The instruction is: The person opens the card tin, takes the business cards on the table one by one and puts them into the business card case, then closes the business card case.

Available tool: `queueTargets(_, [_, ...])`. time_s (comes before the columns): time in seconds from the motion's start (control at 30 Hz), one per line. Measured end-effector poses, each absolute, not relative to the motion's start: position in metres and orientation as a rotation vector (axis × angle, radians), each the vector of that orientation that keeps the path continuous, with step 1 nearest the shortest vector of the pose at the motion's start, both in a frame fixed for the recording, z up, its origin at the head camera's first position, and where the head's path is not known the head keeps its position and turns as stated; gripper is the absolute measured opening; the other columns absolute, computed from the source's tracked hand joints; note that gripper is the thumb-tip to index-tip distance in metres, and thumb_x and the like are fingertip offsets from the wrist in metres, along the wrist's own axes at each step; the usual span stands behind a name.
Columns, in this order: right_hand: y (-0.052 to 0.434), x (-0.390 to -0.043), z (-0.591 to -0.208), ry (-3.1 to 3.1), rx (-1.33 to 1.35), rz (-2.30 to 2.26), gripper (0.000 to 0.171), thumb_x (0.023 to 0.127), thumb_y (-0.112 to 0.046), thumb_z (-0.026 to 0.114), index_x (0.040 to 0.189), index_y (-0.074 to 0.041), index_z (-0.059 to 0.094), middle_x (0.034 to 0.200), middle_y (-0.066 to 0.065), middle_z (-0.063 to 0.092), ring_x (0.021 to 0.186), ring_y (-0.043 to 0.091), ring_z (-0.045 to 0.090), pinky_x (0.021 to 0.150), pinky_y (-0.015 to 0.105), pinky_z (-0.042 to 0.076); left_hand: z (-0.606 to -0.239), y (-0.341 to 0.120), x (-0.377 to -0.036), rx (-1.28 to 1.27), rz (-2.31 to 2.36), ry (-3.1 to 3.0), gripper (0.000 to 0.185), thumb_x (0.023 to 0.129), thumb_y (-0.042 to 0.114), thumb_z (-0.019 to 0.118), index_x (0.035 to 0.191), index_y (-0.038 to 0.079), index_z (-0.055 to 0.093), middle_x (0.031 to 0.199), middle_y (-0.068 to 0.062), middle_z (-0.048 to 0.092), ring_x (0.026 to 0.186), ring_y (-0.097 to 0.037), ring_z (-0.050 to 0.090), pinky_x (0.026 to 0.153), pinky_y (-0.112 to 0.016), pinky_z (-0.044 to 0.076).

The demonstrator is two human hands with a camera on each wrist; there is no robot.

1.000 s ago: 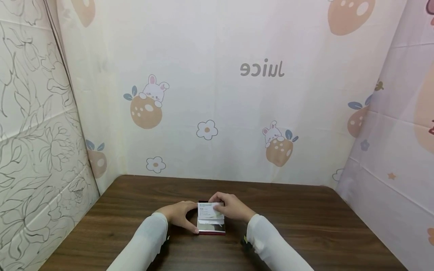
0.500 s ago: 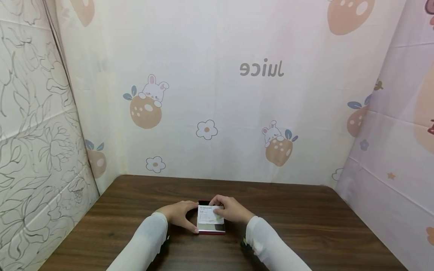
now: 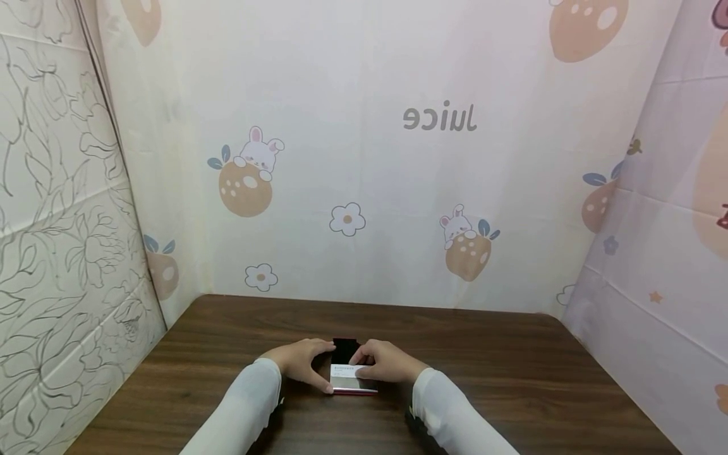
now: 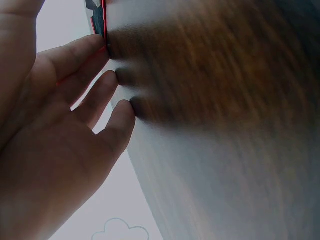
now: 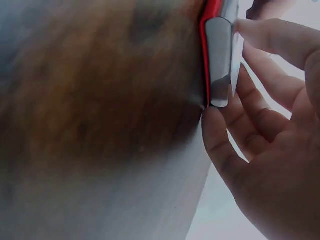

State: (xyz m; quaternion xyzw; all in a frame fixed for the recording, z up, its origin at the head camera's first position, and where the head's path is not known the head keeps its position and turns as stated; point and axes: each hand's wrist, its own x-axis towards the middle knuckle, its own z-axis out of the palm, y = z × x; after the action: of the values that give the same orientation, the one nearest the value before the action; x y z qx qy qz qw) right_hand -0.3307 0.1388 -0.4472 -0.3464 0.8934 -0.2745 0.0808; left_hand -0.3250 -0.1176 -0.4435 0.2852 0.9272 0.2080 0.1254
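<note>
Left wrist view is blurred: table [image 4: 225, 100] is a brown smear, and only a red and dark sliver of the card case [image 4: 103, 22] shows at the top edge. Right wrist view is also soft; it shows the case's red edge and a shiny metal face [image 5: 220, 60] end-on, with the rest cropped out. In the head view the print on the card [image 3: 345, 371] is too small to read, and both hands cover the case's sides. Can't tell whether the card is fully seated in the case or just lying on it.

Left hand [image 3: 304, 363]: at the left side of the case, fingers curved round the far left corner, thumb at the near left corner. The wrist view shows the fingertips [image 4: 120, 75] against the table edge of the case, fairly straight, palm off the table. It grips the case from the side, loosely, not clenched.

Card case [image 3: 352, 378]: flat on the dark wood table [image 3: 512, 373], near the front edge, centred between the two hands. The black lid [image 3: 344, 347] stands open at the far side; a red rim shows along the near side.

Right hand [image 3: 387, 365]: at the right side of the case, thumb and forefinger pinching the white card over the case's open face. In the wrist view the fingertips [image 5: 260, 40] touch the metal face and the card's edge, with the lower fingers curled under the case's right edge.

White sleeves [image 3: 244, 404] run off the bottom of frame.
</note>
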Motion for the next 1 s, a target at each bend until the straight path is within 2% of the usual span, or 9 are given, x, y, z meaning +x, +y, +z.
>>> queueTargets(0.27, [0.14, -0.329, -0.447, 2.691, -1.062, -0.758, 0.018, 0.092, -0.012, 0.072, 0.109, -0.014, 0.078, 0.095, -0.007, 0.062, 0.085, 0.005, 0.055, 0.076, 0.025, 0.048, -0.443, -0.117, -0.324, 0.821, 0.609, 2.695, 0.093, 0.076, 0.051, 0.085, 0.149, 0.01, 0.047, 0.152, -0.009, 0.044, 0.14, -0.03, 0.038, 0.11, -0.053, 0.035])
queueTargets(0.47, [0.145, -0.33, -0.448, 2.705, -1.082, -0.749, 0.023, 0.092, -0.014, 0.073, 0.114, -0.012, 0.075, 0.103, -0.005, 0.064, 0.093, 0.009, 0.059, 0.083, 0.028, 0.051, -0.443, -0.117, -0.324, 0.828, 0.604, 2.704, 0.093, 0.076, 0.052, 0.085, 0.149, 0.01, 0.047, 0.152, -0.008, 0.044, 0.14, -0.029, 0.038, 0.11, -0.052, 0.035])
queueTargets(0.77, [0.163, -0.328, -0.447, 2.732, -1.02, -0.787, 0.033, 0.092, -0.029, 0.074, 0.118, -0.01, 0.068, 0.103, -0.002, 0.061, 0.095, 0.014, 0.059, 0.085, 0.034, 0.052, -0.441, -0.118, -0.322, 0.835, 0.607, 2.706, 0.092, 0.076, 0.05, 0.085, 0.149, 0.009, 0.047, 0.153, -0.01, 0.043, 0.141, -0.031, 0.038, 0.111, -0.053, 0.034])
queueTargets(1.0, [0.177, -0.325, -0.446, 2.678, -0.945, -0.772, 0.049, 0.082, -0.041, 0.083, 0.118, -0.012, 0.065, 0.107, -0.004, 0.058, 0.098, 0.014, 0.056, 0.088, 0.035, 0.05, -0.441, -0.118, -0.324, 0.836, 0.586, 2.706, 0.092, 0.076, 0.051, 0.085, 0.15, 0.011, 0.046, 0.153, -0.01, 0.043, 0.141, -0.031, 0.037, 0.111, -0.053, 0.034])
